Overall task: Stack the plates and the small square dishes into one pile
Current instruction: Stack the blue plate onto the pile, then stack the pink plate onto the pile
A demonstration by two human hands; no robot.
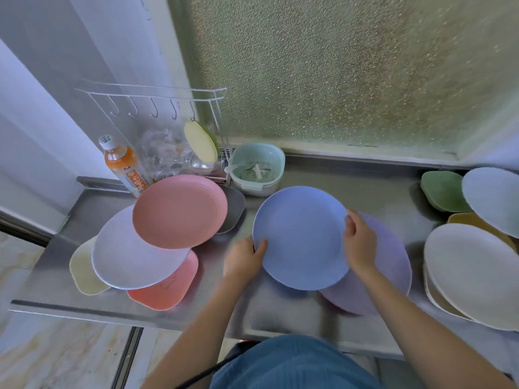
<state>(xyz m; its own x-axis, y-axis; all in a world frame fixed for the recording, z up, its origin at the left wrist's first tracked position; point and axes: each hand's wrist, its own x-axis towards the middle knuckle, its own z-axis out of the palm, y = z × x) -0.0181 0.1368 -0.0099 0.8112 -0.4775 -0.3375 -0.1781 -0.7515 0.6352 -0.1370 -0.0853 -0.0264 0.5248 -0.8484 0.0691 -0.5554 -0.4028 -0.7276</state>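
A blue round plate (302, 237) is at the middle of the steel counter, overlapping a purple plate (390, 265) beneath it. My left hand (243, 261) grips its left rim and my right hand (359, 244) grips its right rim. To the left, a pink plate (179, 210) lies on a lavender plate (126, 256), which covers a salmon square dish (171, 287) and a cream square dish (82, 272); a grey square dish (231, 209) shows behind them. On the right are a white plate (471, 272), a pale blue plate (494, 199), a green square dish (443, 190) and a yellow dish (474, 221).
A mint strainer basket (257, 169) stands at the back of the counter (309, 313) by the frosted window. A wire rack (157, 99) with hooks, an orange drink bottle (125, 165) and a cream plate (200, 144) fill the back left corner.
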